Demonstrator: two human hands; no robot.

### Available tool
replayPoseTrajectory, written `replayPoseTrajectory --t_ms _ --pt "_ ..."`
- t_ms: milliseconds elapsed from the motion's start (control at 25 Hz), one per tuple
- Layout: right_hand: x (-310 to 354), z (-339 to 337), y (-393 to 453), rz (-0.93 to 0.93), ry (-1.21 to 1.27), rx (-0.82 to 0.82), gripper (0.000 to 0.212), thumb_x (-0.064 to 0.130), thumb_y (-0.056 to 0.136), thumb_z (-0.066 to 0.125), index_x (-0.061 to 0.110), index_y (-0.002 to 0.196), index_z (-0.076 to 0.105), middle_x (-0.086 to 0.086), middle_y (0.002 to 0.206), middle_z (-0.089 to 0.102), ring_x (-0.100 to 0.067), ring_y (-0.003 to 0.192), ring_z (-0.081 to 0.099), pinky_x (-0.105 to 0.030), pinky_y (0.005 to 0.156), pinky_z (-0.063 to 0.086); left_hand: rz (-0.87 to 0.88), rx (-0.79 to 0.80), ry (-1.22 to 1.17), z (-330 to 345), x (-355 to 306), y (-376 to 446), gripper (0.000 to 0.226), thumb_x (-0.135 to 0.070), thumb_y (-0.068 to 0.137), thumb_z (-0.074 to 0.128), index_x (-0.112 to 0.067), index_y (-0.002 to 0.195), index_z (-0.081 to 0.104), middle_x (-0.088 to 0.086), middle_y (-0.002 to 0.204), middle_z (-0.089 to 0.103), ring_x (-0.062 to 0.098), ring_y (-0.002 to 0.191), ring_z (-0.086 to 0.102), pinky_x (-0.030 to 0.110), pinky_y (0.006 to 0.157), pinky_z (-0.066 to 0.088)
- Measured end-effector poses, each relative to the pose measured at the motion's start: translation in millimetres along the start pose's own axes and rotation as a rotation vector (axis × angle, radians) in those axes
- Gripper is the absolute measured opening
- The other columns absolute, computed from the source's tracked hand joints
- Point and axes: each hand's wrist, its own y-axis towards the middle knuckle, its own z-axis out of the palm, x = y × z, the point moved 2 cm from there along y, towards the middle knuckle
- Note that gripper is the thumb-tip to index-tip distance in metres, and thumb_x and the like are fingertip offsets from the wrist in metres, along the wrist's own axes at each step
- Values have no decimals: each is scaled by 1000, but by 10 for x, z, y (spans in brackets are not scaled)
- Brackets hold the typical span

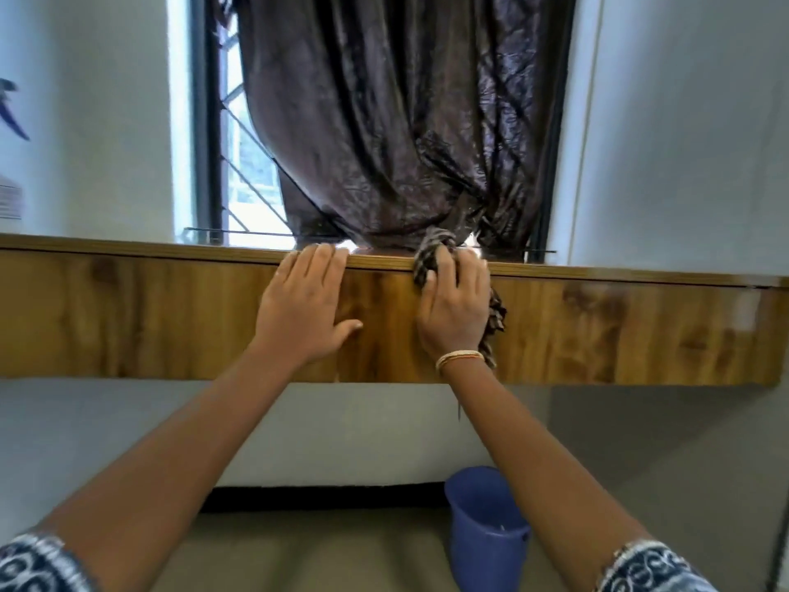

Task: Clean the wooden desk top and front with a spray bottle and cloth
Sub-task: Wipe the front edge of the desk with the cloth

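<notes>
Wood-grain laminate forms the front panel of the brown wooden desk (170, 309), which spans the view from the left edge to the right edge beneath a thin top edge strip. At far left, a white wall (85, 121) carries a dark blue mark, cut off by the frame. To its right stands a window with a dark metal frame and diagonal grille (239, 134).

The left hand (305, 307) lies flat against the desk front, fingers straight and slightly spread, fingertips reaching the top edge, thumb extended to the side. It holds nothing. A patterned blue-and-white sleeve (38, 564) covers the upper left arm.

Behind the desk hangs a dark purple-brown glossy curtain (384, 121), gathered near its lower end just above the desk top.

The right hand (454, 307) presses a brown-and-white checked cloth (427, 258) against the upper desk front. The fingers curl over the cloth at the top edge; one part bunches above the fingers and another hangs below the palm on the right side. A band of thin pale bracelets (459, 358) encircles the right wrist.

Below the desk, on the tan floor (320, 549), stands a blue plastic bucket (482, 531), partly hidden by the right forearm. A pale wall (683, 143) fills the right side.
</notes>
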Motion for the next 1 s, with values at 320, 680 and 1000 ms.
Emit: replayPoseTrajectory --t_ms 320,680,1000 --pt "875 320 -290 -290 83 51 37 13 99 50 7 135 55 -20 146 47 -34 141 38 -46 114 35 -42 25 21 -58 764 -341 96 -59 78 67 -10 150 26 12 151 36 29 142 31 45 117 29" --pt "993 410 -742 -604 182 168 39 3 95 49 9 133 58 -17 145 49 -32 138 43 -44 115 35 -150 168 -201 314 551 -991 93 -43 90 61 -15 157 3 3 164 -8 24 151 0 41 116 27" --pt "1559 185 -1408 348 1130 753 33 4 99 48 9 130 59 -5 128 62 -16 119 58 -34 104 47 -628 141 -860 269 631 -1677 24 -22 95 60 -16 118 63 4 111 69 18 100 66 35 83 53"
